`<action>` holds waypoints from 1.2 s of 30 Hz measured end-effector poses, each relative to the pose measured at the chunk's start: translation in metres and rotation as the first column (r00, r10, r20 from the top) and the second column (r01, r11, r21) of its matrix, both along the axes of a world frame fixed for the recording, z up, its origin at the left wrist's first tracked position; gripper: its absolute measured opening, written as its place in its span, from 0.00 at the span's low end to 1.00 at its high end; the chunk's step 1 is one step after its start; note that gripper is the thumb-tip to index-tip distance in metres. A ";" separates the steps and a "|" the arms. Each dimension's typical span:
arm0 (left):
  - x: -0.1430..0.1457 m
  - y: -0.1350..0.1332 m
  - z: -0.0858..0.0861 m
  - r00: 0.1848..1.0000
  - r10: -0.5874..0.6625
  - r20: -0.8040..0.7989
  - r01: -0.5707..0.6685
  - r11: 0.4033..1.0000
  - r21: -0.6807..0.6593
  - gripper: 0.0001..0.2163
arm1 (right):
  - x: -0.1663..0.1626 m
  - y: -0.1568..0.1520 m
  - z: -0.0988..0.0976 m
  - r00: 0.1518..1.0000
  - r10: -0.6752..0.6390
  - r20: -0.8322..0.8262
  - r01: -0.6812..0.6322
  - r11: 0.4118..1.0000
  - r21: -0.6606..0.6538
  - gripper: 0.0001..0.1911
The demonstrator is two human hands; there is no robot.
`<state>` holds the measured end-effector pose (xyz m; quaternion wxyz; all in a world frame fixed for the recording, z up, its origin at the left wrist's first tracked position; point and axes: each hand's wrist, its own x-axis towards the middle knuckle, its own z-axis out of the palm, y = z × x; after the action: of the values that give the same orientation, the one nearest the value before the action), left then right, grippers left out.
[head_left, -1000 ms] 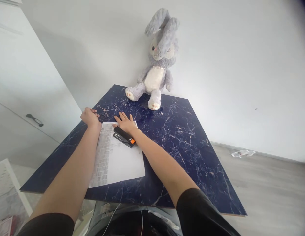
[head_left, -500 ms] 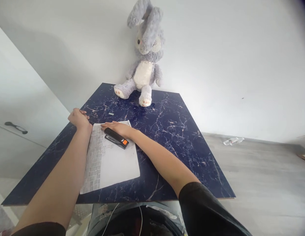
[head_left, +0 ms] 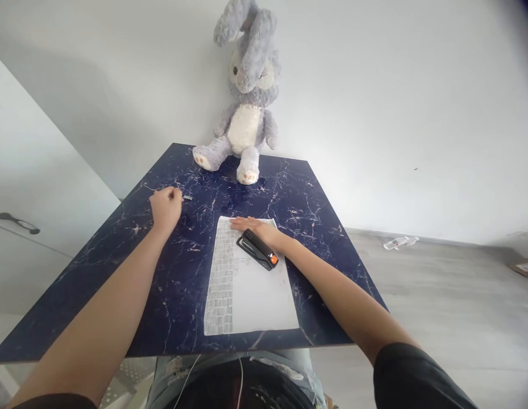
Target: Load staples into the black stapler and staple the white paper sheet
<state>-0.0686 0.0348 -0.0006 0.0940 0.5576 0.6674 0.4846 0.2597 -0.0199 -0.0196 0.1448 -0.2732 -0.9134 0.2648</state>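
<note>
- Two bare hands are present at the dark blue, marble-veined worktop (head_left: 182, 307); both forearms reach away from the person.
- Right hand (head_left: 260, 229): laid flat with fingers extended to the left, close together, across the far edge of a white rectangular paper sheet (head_left: 264, 301) with a grey patterned band down its left side.
- Black stapler with an orange patch at one end (head_left: 258, 250): lies on the upper part of the paper sheet, just beside the right hand on the person's side. Contact between the two cannot be confirmed.
- Governing relation: the stapler's long axis runs obliquely, from far left to near right, orange end toward the person. The right hand is much the nearer; from the left hand (head_left: 166, 205), the stapler lies to the right and closer to the person, well apart.
- Left hand: fingers curled inward like a loose fist. Whether anything is pinched inside cannot be told.
- Small pale flat piece (head_left: 187, 198): on the worktop, just right of the left hand's curled fingers; too small to identify.
- Grey plush rabbit with a white belly (head_left: 244, 128): seated upright at the far edge, well apart from both hands.
</note>
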 end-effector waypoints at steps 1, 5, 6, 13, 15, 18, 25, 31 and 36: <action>0.011 -0.006 0.002 0.996 -0.025 -0.081 0.027 0.999 0.024 0.13 | 0.004 0.001 -0.001 1.000 -0.008 -0.009 0.008 1.000 -0.006 0.25; 0.054 -0.026 0.008 0.916 -0.138 -0.378 0.163 0.986 0.037 0.16 | 0.006 0.002 0.001 0.993 -0.025 -0.113 0.022 0.999 -0.032 0.24; 0.063 -0.029 0.008 0.899 -0.184 -0.398 0.206 0.978 0.013 0.17 | 0.006 -0.001 0.007 0.983 -0.071 -0.167 0.065 0.997 -0.042 0.23; 0.100 -0.050 0.001 0.937 -0.347 0.035 0.349 0.928 -0.134 0.15 | 0.011 -0.057 0.067 0.958 -0.287 -0.018 0.284 0.954 -0.091 0.24; 0.110 -0.057 -0.004 0.922 -0.384 0.047 0.386 0.912 -0.139 0.15 | 0.011 -0.071 0.070 0.953 -0.290 0.088 0.293 0.956 -0.015 0.21; 0.118 -0.065 -0.013 0.816 -0.546 -0.191 0.509 0.835 -0.212 0.18 | 0.018 -0.075 0.065 0.928 -0.363 0.084 0.362 0.932 0.030 0.10; 0.107 -0.046 -0.020 0.621 -0.536 -0.572 0.388 0.844 -0.370 0.21 | 0.047 -0.059 0.060 0.673 -0.644 -0.364 0.673 0.737 -0.058 0.16; 0.104 -0.033 -0.021 0.612 -0.536 -0.582 0.373 0.844 -0.386 0.21 | 0.021 -0.064 0.043 0.756 -0.531 -0.382 0.577 0.817 0.006 0.20; 0.103 -0.036 -0.024 0.606 -0.531 -0.592 0.336 0.846 -0.415 0.24 | 0.004 -0.061 0.029 0.836 -0.447 -0.319 0.491 0.868 0.071 0.20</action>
<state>0.0347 -0.0009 -0.0242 0.0280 0.8245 0.5539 0.1120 0.2634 -0.0810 0.0097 0.3587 -0.4354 -0.8038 0.1890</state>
